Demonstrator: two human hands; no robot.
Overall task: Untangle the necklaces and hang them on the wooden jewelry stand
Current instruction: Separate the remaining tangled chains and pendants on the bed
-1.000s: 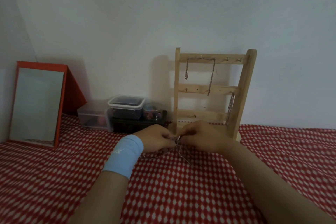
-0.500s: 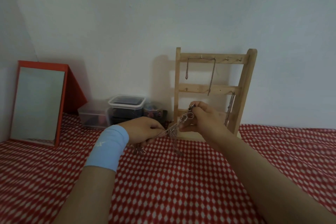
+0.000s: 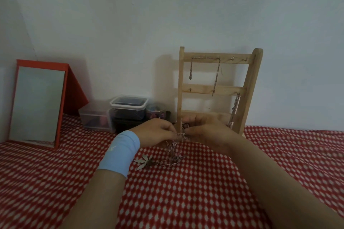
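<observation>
backing the wooden stand (image 3: 201,88), pale wall (image 3: 167,15) meets seemingly dotted red cloth (image 3: 186,201).

Red-framed mirror (image 3: 37,106) at L, clear plastic boxes (image 3: 128,107) w/ small jar (image 3: 155,111) beside, on red-white cloth (image 3: 186,201).

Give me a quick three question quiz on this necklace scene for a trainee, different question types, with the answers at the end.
1. True or false: chains already hang on the wooden jewelry stand.
2. The leaf pendant: A) lies on the red checked cloth, B) hangs on the stand's top rail, C) dangles in mid-air.
3. Fill in: the left hand and right hand both ____ the tangled necklaces.
Key: 1 true; 2 A; 3 pinch.
</observation>
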